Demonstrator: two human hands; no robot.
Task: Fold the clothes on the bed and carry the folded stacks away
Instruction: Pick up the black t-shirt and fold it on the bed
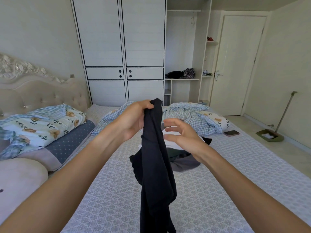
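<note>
A dark navy garment (156,169) hangs in a long bunch above the bed (227,174). My left hand (133,118) grips its top end, with fingers curled round the cloth. My right hand (183,135) hovers just to the right of the garment with relaxed, spread fingers and holds nothing. Behind the hanging garment a pile of unfolded clothes (183,157), white, grey and black, lies on the patterned sheet, partly hidden by my right hand.
Floral pillows (42,126) and a round cushion (18,179) lie at the left by the headboard. A checked quilt (190,115) is bunched at the far side, a phone (231,133) beside it. A wardrobe (121,51) with open shelves, a door (235,64) and a dustpan with broom (271,135) stand beyond.
</note>
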